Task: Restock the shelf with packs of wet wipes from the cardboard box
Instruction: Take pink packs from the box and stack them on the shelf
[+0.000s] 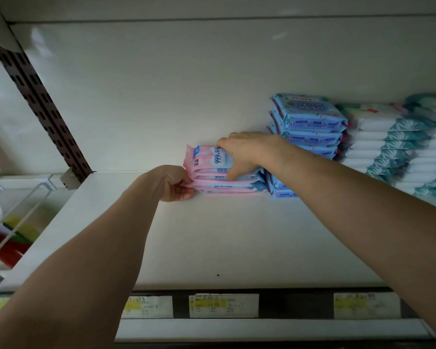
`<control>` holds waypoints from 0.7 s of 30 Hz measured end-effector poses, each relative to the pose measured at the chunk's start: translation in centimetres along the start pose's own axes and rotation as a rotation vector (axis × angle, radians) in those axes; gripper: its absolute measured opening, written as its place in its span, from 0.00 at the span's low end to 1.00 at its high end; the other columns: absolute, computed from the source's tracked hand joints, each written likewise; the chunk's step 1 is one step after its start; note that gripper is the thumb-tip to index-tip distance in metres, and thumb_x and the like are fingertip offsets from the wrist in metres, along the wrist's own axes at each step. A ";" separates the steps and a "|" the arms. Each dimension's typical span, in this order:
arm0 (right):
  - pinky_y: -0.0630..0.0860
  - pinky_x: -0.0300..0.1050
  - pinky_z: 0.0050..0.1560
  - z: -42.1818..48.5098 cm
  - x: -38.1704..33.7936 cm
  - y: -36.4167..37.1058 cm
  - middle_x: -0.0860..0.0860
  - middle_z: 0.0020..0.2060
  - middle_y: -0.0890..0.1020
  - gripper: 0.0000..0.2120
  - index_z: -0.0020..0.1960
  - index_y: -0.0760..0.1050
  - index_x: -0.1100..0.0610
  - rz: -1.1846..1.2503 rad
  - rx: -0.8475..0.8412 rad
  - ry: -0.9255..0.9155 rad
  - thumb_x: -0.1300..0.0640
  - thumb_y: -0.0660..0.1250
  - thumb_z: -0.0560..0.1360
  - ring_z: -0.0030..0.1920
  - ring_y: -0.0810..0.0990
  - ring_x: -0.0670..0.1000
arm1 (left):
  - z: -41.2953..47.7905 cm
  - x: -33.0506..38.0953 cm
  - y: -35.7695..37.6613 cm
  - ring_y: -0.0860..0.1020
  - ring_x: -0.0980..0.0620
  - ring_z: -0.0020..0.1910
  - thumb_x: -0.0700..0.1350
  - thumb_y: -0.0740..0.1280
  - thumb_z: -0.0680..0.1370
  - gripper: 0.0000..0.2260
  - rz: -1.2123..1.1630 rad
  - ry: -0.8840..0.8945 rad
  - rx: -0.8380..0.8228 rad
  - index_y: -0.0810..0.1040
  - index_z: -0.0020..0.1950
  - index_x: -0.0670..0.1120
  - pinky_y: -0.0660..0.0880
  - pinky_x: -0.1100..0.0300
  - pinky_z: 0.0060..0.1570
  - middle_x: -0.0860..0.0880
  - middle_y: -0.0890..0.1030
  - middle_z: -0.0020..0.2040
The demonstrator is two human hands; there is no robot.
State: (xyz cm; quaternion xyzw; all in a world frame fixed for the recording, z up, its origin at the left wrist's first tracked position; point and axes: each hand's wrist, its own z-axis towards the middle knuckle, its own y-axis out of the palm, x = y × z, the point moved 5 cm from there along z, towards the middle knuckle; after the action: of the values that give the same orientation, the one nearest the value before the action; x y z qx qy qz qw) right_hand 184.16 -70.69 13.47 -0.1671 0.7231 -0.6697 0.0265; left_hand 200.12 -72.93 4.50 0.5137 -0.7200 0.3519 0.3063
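Observation:
A small stack of pink wet wipe packs point(207, 162) marked "999" lies flat at the back of the white shelf point(224, 238). My right hand point(242, 153) lies over the stack's right side, fingers on the top pack and thumb down its front. My left hand point(173, 183) pinches the left ends of the lower packs. The cardboard box is out of view.
A taller stack of blue wipe packs point(310, 127) stands right of the pink stack, then white-and-teal packs point(385, 147) further right. Price labels point(223, 305) line the shelf's front edge. A slotted brown upright point(40, 104) and a wire rack point(18, 210) stand at left.

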 end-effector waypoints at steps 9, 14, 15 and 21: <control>0.73 0.47 0.46 0.0 0.3 -0.5 0.49 0.54 0.75 0.32 0.66 0.66 0.51 0.003 -0.031 0.008 0.43 0.72 0.67 0.52 0.76 0.54 | -1.0 0.9 0.6 0.78 0.47 0.35 0.35 0.59 0.80 0.07 0.022 0.046 0.005 0.77 0.46 0.39 0.80 0.58 0.31 0.42 0.79 0.40; 0.75 0.50 0.51 -0.3 1.1 -0.1 0.51 0.56 0.75 0.33 0.67 0.66 0.53 -0.002 -0.021 0.026 0.44 0.73 0.67 0.54 0.75 0.55 | -1.6 1.1 1.8 0.75 0.49 0.33 0.30 0.54 0.78 0.12 0.122 0.050 0.022 0.74 0.40 0.39 0.78 0.55 0.42 0.43 0.76 0.37; 0.75 0.50 0.52 -0.3 1.2 0.0 0.51 0.57 0.75 0.34 0.68 0.65 0.53 0.001 -0.021 0.026 0.44 0.73 0.67 0.54 0.75 0.55 | -1.7 1.2 1.8 0.76 0.47 0.34 0.29 0.52 0.77 0.13 0.115 0.055 0.015 0.74 0.41 0.38 0.78 0.52 0.44 0.42 0.76 0.38; 0.73 0.48 0.49 -0.4 1.2 0.0 0.52 0.57 0.75 0.33 0.68 0.65 0.54 -0.008 -0.017 0.020 0.44 0.72 0.69 0.55 0.75 0.55 | -2.6 1.0 2.3 0.76 0.48 0.36 0.25 0.61 0.74 0.14 0.276 0.160 -0.086 0.74 0.50 0.42 0.79 0.54 0.44 0.42 0.76 0.41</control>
State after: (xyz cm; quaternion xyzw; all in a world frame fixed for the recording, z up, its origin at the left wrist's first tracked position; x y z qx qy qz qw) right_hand 182.92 -70.61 13.75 -0.1632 0.7284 -0.6652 0.0150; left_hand 197.83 -70.81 6.33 0.3664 -0.7716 0.3992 0.3331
